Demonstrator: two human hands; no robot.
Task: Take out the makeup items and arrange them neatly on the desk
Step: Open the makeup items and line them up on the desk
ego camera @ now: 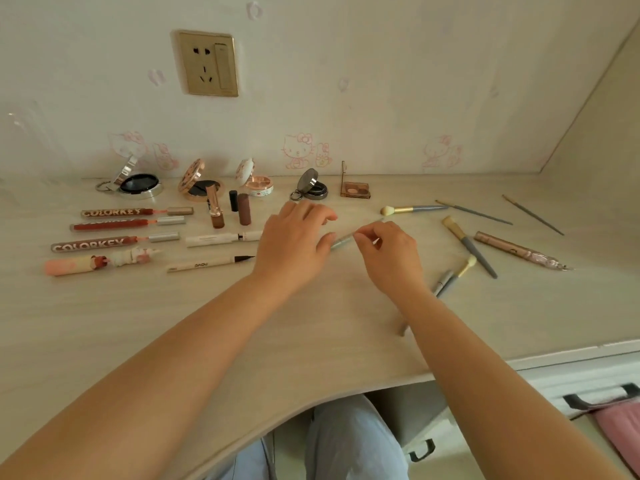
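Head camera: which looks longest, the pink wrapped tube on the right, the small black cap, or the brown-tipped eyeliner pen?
1. Pink wrapped tube and eyeliner pen: they look about alike, too close to rank.
2. Black cap: clearly shortest, though it lies farther from the camera.

Open compacts (202,183) line the desk's (311,334) back edge at upper left; lip-gloss tubes (114,228) lie in rows below them. Brushes (467,245) lie scattered at right. A thin grey pencil (341,241) lies slanted mid-frame.
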